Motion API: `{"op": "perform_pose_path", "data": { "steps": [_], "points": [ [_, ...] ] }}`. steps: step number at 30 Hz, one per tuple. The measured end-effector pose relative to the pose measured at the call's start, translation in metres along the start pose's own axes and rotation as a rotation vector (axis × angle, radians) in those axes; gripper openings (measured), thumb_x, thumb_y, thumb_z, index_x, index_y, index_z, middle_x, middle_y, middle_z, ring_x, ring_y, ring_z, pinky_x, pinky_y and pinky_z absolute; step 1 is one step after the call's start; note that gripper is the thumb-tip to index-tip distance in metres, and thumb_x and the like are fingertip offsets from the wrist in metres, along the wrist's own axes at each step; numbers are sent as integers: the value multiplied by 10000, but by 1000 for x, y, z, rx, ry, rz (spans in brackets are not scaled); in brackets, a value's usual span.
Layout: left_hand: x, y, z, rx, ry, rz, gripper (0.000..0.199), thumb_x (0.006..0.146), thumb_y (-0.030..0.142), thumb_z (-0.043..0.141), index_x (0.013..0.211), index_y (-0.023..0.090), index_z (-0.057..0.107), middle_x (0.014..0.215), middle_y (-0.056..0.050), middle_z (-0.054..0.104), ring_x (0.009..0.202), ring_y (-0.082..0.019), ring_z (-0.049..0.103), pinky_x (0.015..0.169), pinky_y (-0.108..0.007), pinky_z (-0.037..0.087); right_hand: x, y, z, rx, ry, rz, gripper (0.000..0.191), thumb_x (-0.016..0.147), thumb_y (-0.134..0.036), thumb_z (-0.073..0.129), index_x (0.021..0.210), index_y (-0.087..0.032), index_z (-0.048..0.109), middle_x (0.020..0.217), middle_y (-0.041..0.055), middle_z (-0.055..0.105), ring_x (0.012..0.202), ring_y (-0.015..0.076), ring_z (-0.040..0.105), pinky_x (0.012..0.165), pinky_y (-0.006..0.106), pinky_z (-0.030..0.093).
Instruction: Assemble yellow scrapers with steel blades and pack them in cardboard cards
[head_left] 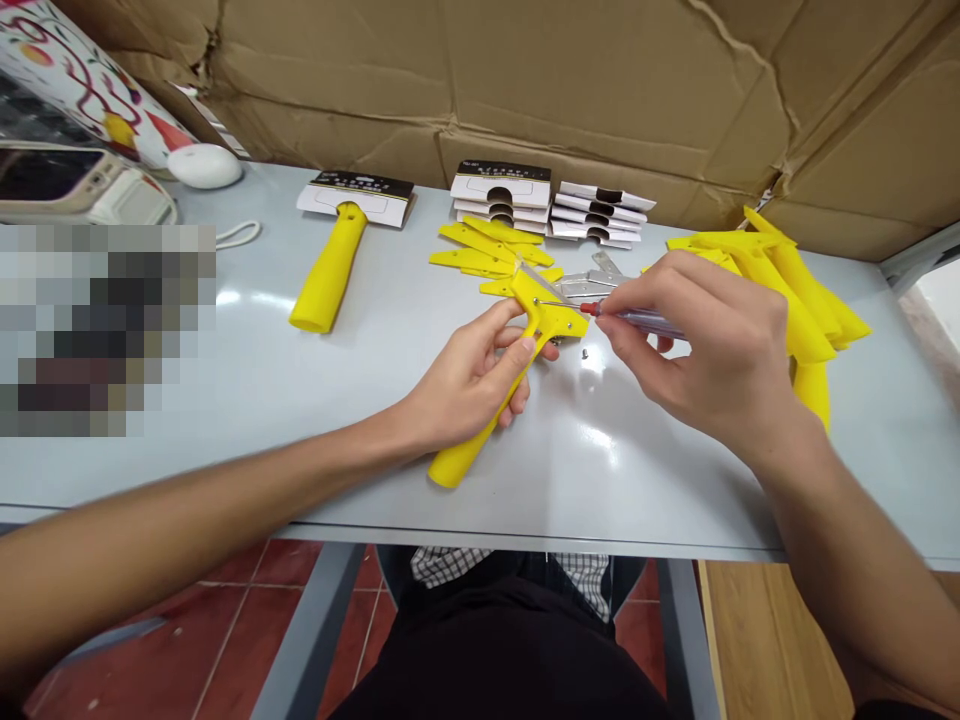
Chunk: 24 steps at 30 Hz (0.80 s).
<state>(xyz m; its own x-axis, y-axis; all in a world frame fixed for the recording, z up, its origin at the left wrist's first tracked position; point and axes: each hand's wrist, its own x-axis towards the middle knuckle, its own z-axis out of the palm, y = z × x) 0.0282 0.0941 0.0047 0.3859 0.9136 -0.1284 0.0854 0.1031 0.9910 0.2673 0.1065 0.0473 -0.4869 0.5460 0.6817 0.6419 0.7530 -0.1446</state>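
Observation:
My left hand (480, 375) is wrapped round the handle of a yellow scraper (469, 452), tilted with its wide head up and away from me. A metal strip shows along the head's far edge, and small screws sit in its face. In my right hand (712, 340) is a thin screwdriver (649, 320) with a clear handle and red collar. Its shaft points left across the head, the tip at or close to the left screw; I cannot tell if it is seated. A loose screw (585, 354) lies on the table just right of the scraper.
Behind the scraper lie yellow flat pieces (480, 250), metal blades (589, 284) and stacked cards (501, 187). Yellow handles (795, 290) are piled at right. A carded scraper (330, 270) lies left, near a white mouse (204, 165). Cardboard (525, 80) walls the table's (337, 400) back.

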Motion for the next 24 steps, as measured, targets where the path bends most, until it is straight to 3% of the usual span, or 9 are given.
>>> {"op": "perform_pose_path", "data": {
  "steps": [4, 9, 13, 18, 24],
  "points": [
    [0, 0, 0, 4, 0, -9, 431, 1108, 392, 621, 1485, 191, 569, 1332, -161, 760, 528, -68, 612, 418, -225, 529, -3, 1, 2, -52, -2, 64, 125, 1082, -283, 677, 982, -276, 752, 837, 3, 793, 667, 191, 701, 640, 349, 531],
    [1, -2, -1, 1, 4, -4, 423, 1097, 389, 641, 1463, 187, 579, 1324, -158, 762, 519, -67, 614, 416, -231, 536, -2, -1, -1, -92, 26, 80, 129, 1034, -361, 723, 948, -264, 713, 623, -48, 670, 517, 166, 606, 539, 350, 405],
    [2, -2, 0, -6, 6, 0, 347, 1105, 365, 614, 1395, 179, 578, 1327, -155, 759, 518, -61, 618, 409, -218, 530, 1, -6, -7, -23, -140, 148, 80, 976, -249, 703, 1051, -274, 717, 772, -15, 748, 608, 198, 676, 601, 362, 465],
    [2, -2, 0, -6, 15, 9, 311, 1120, 330, 572, 1389, 173, 565, 1328, -155, 757, 517, -56, 609, 407, -210, 528, -2, -6, -4, -41, -48, 99, 44, 1012, -268, 705, 1007, -256, 747, 722, -12, 757, 598, 193, 695, 596, 346, 463],
    [2, -2, -1, 4, 4, 12, 330, 1122, 359, 596, 1397, 176, 583, 1330, -162, 766, 518, -61, 619, 406, -212, 531, -1, -5, -4, -57, -42, 127, 178, 1071, -387, 699, 950, -279, 773, 708, 2, 758, 622, 214, 714, 596, 362, 453]
  ]
}}
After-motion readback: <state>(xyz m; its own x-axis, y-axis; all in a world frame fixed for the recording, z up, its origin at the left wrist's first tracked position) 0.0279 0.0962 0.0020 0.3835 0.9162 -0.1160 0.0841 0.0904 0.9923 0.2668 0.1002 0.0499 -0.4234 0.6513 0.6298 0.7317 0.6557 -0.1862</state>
